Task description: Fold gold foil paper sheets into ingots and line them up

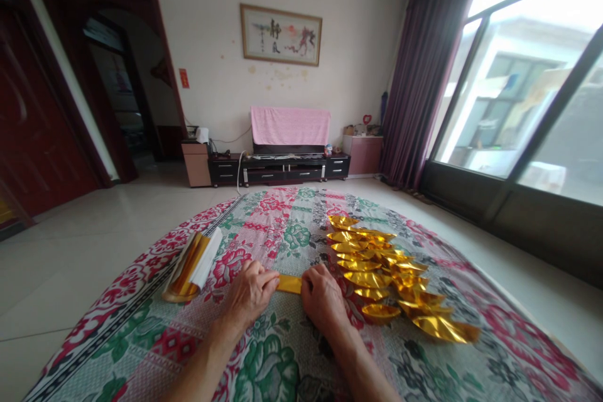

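Note:
A narrow gold foil strip (289,284) lies flat between my hands on the flowered tablecloth (268,364). My left hand (252,289) pinches its left end, and my right hand (323,294) has its fingers closed over the right end. Just right of my right hand stand several folded gold foil boats (367,279) in two rows. To the left of my left hand lies a stack of gold foil sheets with white paper (193,264), partly curled.
The round table's edge curves away on both sides. Beyond it are a low black cabinet (282,171), a pink cloth (291,125) over a screen, a framed picture (281,35), a purple curtain (419,69) and a window at the right.

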{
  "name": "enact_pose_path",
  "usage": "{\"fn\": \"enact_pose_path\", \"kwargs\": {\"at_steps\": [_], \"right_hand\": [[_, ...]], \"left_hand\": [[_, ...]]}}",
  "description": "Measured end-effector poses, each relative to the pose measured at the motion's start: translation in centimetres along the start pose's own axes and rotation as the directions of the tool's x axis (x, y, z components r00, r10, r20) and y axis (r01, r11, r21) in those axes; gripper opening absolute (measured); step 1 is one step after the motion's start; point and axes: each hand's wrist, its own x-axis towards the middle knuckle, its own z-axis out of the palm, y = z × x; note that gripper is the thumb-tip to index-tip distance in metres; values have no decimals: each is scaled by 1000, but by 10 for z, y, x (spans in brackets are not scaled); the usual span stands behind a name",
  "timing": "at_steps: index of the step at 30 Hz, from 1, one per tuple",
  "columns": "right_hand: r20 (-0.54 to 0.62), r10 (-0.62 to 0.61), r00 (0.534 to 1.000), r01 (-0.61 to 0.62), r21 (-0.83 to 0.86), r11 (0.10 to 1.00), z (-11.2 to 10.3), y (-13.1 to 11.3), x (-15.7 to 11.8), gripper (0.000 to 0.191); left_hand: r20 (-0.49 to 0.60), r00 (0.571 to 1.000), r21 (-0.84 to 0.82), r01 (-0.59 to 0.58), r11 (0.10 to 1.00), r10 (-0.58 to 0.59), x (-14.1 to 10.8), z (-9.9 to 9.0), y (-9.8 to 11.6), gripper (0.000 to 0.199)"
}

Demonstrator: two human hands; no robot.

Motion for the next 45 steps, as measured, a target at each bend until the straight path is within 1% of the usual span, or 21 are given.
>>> {"fn": "enact_pose_path", "kwargs": {"at_steps": [7,15,25,33,45], "right_hand": [[14,8,1000,-8,0,1000,-1,-1,0,19],[10,7,1000,-7,-4,1000,0,-1,1,18],[-8,0,1000,0,-13,1000,0,0,0,19],[2,7,1000,-7,-15,1000,0,-1,1,19],[-3,18,1000,-18,-14,1000,-1,0,0,18]], "left_hand": [[19,1000,14,6,1000,-7,0,-2,2,27],[2,1000,33,9,999,-9,-1,1,0,27],[6,1000,10,20,1000,-20,0,-1,1,26],[15,999,12,32,999,-32,0,0,1,26],[5,1000,-14,17,1000,-17,0,2,-1,25]]}}
